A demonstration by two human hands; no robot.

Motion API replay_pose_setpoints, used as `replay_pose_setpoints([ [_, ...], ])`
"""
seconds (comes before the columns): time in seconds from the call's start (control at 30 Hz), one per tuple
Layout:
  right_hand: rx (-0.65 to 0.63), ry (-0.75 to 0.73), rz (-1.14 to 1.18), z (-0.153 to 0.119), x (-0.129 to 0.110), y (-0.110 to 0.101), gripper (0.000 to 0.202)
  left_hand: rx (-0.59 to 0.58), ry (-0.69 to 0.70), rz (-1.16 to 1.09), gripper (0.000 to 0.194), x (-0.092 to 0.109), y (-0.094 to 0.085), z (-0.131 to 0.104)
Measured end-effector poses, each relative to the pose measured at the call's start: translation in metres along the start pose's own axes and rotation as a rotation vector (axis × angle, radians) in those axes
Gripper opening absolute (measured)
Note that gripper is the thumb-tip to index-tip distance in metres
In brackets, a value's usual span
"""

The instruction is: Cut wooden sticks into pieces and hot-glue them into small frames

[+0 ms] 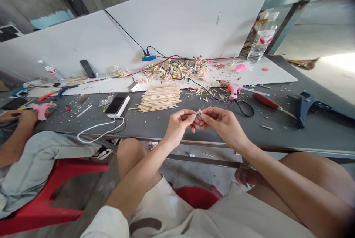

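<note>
Near the table's front edge, my left hand (pixel 181 123) and my right hand (pixel 219 119) meet, fingertips pinched together. Between them is a small piece made of short wooden sticks (pixel 198 112), pale in colour; the fingers hide most of it. Beyond my hands lies a flat stack of long thin wooden sticks (pixel 159 98). Behind that is a heap of small stick pieces with coloured balls (pixel 177 68) on a white board. A pink glue gun (pixel 232 89) rests on the table right of the heap, its black cord curling toward me.
To the right lie a red-handled tool (pixel 266 101) and blue-handled cutters (pixel 305 108). A water bottle (pixel 262 40) stands at the back right. Left of the sticks is a white power bank (pixel 118 104) with a cable. A co-worker's hand (pixel 27 116) is by another pink glue gun (pixel 42 111).
</note>
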State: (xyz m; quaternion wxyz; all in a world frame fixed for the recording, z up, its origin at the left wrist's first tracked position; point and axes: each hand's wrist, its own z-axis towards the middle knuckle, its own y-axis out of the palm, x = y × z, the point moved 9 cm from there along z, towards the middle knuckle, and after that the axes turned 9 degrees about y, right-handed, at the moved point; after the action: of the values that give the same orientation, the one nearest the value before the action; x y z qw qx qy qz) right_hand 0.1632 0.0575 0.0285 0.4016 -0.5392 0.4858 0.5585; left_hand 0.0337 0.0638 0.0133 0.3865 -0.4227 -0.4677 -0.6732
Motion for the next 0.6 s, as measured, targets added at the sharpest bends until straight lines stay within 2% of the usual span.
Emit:
replay_pose_setpoints([
  [0.6, -0.018, -0.013, -0.022, -0.0009, -0.0022, 0.0009, 0.039, -0.006, -0.022, -0.003, 0.030, 0.0005, 0.0016, -0.0013],
])
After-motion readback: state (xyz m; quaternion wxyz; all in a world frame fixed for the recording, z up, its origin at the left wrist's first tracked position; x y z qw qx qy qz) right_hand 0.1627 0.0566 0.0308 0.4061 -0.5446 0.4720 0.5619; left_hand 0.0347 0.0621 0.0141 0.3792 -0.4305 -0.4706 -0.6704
